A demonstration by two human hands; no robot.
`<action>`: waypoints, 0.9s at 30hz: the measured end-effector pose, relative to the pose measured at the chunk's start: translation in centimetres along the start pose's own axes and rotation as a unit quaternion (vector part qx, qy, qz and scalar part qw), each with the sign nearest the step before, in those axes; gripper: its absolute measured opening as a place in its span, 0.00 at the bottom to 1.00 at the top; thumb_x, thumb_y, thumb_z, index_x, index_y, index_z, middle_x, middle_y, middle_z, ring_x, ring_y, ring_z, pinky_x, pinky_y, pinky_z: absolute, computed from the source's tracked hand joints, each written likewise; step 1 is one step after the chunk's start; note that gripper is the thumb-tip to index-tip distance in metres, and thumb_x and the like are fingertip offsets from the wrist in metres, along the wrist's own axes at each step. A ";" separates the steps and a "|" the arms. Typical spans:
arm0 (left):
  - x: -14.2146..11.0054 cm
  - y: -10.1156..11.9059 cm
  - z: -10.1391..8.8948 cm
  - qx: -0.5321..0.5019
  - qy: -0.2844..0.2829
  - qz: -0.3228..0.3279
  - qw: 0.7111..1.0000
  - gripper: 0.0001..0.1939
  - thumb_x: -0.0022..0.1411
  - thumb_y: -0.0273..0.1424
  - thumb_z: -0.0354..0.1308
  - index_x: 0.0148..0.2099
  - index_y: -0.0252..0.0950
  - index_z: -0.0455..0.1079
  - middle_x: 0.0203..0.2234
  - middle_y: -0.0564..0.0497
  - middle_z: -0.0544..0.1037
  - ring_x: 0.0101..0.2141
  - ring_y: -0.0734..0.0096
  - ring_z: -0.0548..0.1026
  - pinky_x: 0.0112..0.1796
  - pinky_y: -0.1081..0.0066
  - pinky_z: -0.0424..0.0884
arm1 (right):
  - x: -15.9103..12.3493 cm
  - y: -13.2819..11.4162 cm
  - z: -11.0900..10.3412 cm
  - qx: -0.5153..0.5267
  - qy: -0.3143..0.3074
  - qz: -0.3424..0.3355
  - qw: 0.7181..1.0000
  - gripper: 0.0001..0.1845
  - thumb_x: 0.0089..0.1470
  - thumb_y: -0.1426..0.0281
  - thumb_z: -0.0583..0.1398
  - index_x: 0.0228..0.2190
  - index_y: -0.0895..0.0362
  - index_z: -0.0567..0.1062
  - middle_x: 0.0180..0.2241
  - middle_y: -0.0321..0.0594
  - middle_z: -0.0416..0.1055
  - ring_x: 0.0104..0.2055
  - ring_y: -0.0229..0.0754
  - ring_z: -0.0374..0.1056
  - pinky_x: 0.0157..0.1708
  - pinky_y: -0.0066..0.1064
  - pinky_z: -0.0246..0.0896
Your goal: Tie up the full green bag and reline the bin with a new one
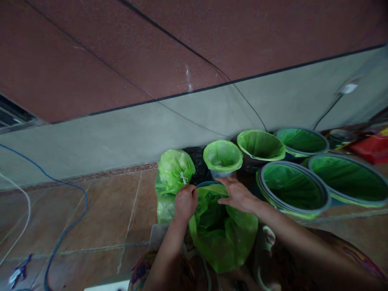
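Observation:
A green plastic bin liner [226,246] hangs wide-mouthed in front of me, its near side draping loosely toward my feet. Part of a blue bin rim [209,183] shows at its far edge. My left hand [186,201] is closed on the liner's left edge, close to a tied, filled green bag [176,167]. At the liner's far right edge, my right hand [239,195] has its fingers stretched out and the thumb apart, over the opening. Shadow darkens the liner's inside.
Several green-lined bins, including a small one [222,157] and a wide grey-rimmed one [295,188], stand to the right along the wall. A black bag [198,163] sits behind the tied bag. A blue hose [81,214] lies on the tiles at left. A red object [371,147] is far right.

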State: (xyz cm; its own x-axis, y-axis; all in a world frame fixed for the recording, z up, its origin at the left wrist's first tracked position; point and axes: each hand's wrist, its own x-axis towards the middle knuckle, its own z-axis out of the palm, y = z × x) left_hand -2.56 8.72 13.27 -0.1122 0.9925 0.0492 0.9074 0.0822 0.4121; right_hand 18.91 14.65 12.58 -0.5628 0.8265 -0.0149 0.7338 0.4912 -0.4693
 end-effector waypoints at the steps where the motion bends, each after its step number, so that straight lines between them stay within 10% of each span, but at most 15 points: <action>1: 0.0 0.3 0.2 -0.009 0.000 0.022 1.000 0.09 0.65 0.27 0.52 0.39 0.37 0.75 0.34 0.49 0.78 0.37 0.69 0.75 0.41 0.72 0.67 | 0.2 -0.8 0.4 0.012 0.013 -0.023 1.000 0.41 0.46 0.65 0.68 0.60 0.59 0.65 0.56 0.52 0.69 0.57 0.53 0.66 0.56 0.42 0.61; 6: -0.2 1.1 0.9 0.001 -0.002 0.104 0.995 0.08 0.65 0.26 0.53 0.39 0.37 0.74 0.34 0.49 0.78 0.39 0.67 0.75 0.45 0.69 0.66 | 1.4 -3.2 1.1 0.025 0.006 -0.048 0.999 0.12 0.60 0.72 0.56 0.42 0.56 0.78 0.40 0.43 0.77 0.45 0.44 0.72 0.46 0.32 0.63; 27: -0.2 -2.4 -1.6 0.113 -0.094 -0.083 0.986 0.16 0.69 0.32 0.47 0.46 0.35 0.75 0.40 0.38 0.81 0.43 0.55 0.79 0.43 0.64 0.69 | 1.7 1.6 -3.3 -0.094 0.032 0.191 0.976 0.18 0.61 0.63 0.53 0.33 0.52 0.82 0.34 0.45 0.81 0.40 0.48 0.76 0.35 0.32 0.62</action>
State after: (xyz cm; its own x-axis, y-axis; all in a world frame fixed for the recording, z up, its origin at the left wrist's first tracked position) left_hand -5.35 8.21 13.72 -0.2091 0.9611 -0.1806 0.9522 0.2422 0.1861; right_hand 20.36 17.74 14.69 -0.2127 0.9721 -0.0989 0.9459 0.1795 -0.2701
